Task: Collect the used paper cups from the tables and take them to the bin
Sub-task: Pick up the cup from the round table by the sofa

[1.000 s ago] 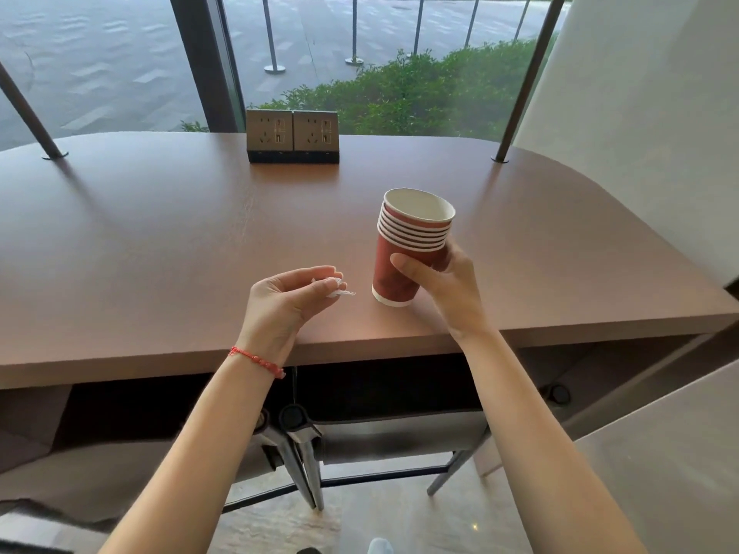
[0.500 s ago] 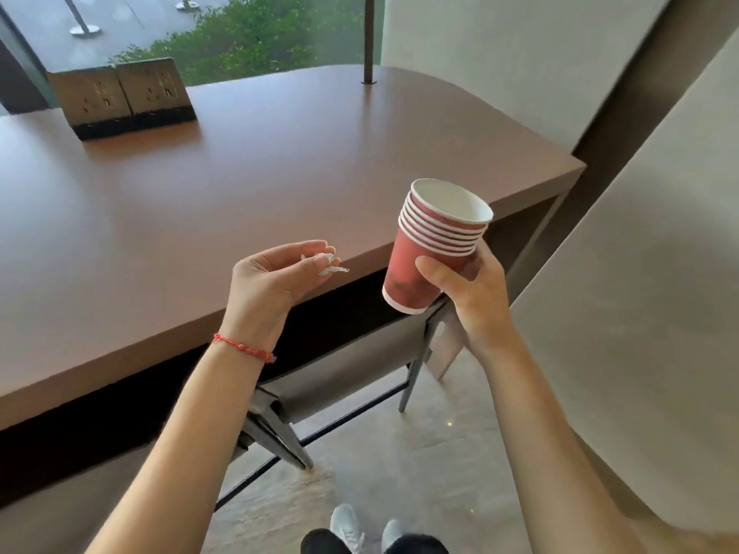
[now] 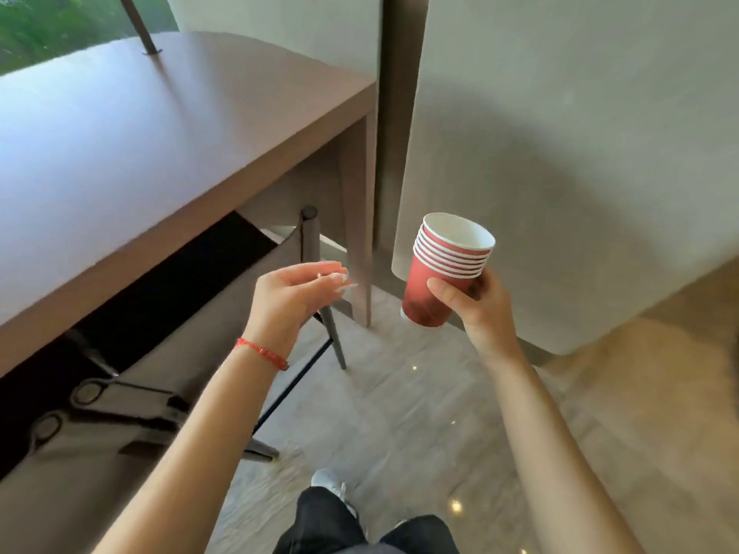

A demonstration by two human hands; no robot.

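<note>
A stack of several red paper cups (image 3: 444,269) with white rims hangs in the air over the floor, tilted slightly. My right hand (image 3: 478,309) grips the stack around its lower half, thumb in front. My left hand (image 3: 294,299) floats to the left of the cups, beyond the table's edge, fingers loosely curled with long nails; it holds nothing that I can make out. A red string bracelet circles the left wrist. No bin is in view.
The brown table (image 3: 160,125) fills the upper left, its leg (image 3: 358,217) just left of the cups. A grey chair (image 3: 132,393) is tucked under it. A grey wall panel (image 3: 580,153) stands to the right. Tiled floor and my legs lie below.
The cup stack has come off the table and moved right, out over the floor. My view has swung right and down, away from the window and sockets. My left hand has left the tabletop.
</note>
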